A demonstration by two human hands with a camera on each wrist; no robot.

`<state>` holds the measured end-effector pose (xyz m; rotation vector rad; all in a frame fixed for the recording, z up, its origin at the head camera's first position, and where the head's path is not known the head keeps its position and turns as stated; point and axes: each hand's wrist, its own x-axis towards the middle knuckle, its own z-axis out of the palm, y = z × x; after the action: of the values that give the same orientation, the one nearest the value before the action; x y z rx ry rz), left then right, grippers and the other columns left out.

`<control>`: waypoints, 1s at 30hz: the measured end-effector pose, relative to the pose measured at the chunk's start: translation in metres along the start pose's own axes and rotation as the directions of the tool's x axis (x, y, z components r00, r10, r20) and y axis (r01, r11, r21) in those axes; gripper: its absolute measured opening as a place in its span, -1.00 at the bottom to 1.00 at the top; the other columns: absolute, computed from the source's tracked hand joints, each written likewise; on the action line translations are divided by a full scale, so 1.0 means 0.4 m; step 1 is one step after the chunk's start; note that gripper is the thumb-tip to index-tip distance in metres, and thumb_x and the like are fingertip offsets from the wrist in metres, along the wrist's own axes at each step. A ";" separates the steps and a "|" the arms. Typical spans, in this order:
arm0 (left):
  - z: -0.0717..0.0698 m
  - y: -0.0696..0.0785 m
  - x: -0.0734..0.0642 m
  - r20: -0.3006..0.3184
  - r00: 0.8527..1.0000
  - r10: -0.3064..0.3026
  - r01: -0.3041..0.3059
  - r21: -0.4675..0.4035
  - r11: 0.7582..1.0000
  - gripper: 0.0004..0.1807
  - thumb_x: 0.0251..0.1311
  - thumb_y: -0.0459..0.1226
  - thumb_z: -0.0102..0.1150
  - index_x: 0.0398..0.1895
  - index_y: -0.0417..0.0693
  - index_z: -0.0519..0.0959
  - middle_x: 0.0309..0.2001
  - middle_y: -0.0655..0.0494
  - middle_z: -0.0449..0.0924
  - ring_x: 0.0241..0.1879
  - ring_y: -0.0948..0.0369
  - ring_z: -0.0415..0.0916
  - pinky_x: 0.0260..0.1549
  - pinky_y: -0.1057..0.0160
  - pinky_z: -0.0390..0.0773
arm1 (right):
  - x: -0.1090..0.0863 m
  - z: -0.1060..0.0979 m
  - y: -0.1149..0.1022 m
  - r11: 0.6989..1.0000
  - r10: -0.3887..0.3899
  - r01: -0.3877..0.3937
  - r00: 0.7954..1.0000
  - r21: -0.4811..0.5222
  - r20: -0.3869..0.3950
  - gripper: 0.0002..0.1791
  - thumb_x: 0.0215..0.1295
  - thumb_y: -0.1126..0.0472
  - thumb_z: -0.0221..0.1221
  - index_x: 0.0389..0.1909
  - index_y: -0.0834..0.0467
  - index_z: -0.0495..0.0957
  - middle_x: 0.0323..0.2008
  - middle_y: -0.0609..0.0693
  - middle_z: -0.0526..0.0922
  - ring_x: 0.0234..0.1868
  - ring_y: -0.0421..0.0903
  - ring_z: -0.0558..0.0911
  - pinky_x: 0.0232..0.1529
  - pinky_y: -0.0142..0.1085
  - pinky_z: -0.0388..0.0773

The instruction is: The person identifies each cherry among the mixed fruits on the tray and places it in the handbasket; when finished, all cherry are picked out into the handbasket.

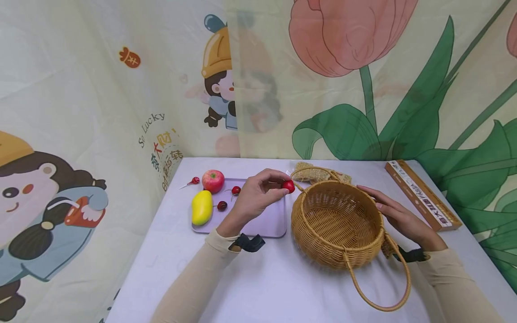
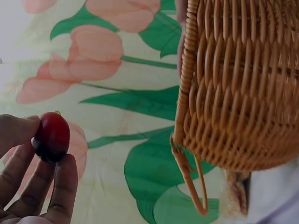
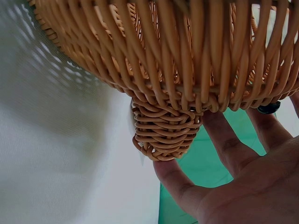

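Note:
My left hand point(image 1: 258, 197) pinches a red cherry point(image 1: 288, 186) between thumb and fingers, just left of the wicker basket point(image 1: 296, 220). In the left wrist view the cherry point(image 2: 52, 136) looks oval, bright red above and dark below. My right hand point(image 1: 404, 215) rests against the outer right side of the basket, its fingers extended. Seen from the right wrist, fingertips point(image 3: 217, 123) touch the woven wall point(image 3: 187, 60) and a small woven lug beneath it. The basket's opening faces up, showing its bare woven floor. One looped handle point(image 1: 381, 308) hangs toward the front.
On the purple tray point(image 1: 258, 232) lie a yellow mango point(image 1: 202, 208), a red apple point(image 1: 213, 181) and two cherries point(image 1: 222, 206). Another stemmed cherry point(image 1: 195, 180) lies at the back left. A crumpled beige packet point(image 1: 311, 172) sits behind the basket; a long pasta box point(image 1: 424, 195) lies right.

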<state>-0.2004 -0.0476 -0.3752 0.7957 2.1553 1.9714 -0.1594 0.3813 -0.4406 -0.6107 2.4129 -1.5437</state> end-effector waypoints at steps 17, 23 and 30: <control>0.168 0.136 0.192 0.505 0.860 0.068 -0.367 0.521 0.770 -0.73 0.41 -0.29 0.37 0.13 -0.06 0.75 0.08 0.09 0.71 -0.02 0.29 0.61 0.01 0.51 0.64 | 0.000 -0.010 -0.007 1.000 0.029 -0.029 0.999 -0.010 0.030 -0.38 0.76 0.16 -0.28 0.74 0.02 -0.01 0.64 -0.38 0.16 0.49 -0.70 0.15 0.24 -0.72 0.18; 0.245 0.160 0.272 0.684 0.729 -0.025 -0.523 0.579 0.626 -0.78 0.46 -0.31 0.26 0.07 -0.06 0.77 0.04 0.08 0.70 0.02 0.31 0.61 0.01 0.57 0.53 | -0.004 -0.016 -0.008 1.000 0.020 -0.020 0.999 0.003 0.030 -0.39 0.77 0.15 -0.27 0.74 0.03 -0.02 0.64 -0.40 0.13 0.49 -0.69 0.15 0.33 -0.68 0.19; 0.329 0.122 0.335 0.779 0.591 -0.207 -0.603 0.598 0.528 -0.77 0.48 -0.33 0.22 0.08 -0.12 0.75 0.04 0.09 0.73 -0.01 0.29 0.59 0.03 0.45 0.56 | -0.004 -0.012 -0.006 0.994 0.093 -0.094 0.996 0.060 0.014 -0.37 0.77 0.09 -0.23 0.74 0.00 -0.02 0.66 -0.35 0.07 0.44 -0.71 0.10 0.43 0.69 -0.36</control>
<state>-0.2449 0.1306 -0.3135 1.7301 2.2637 0.1584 -0.1591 0.3849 -0.4364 -0.4857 2.3410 -1.5646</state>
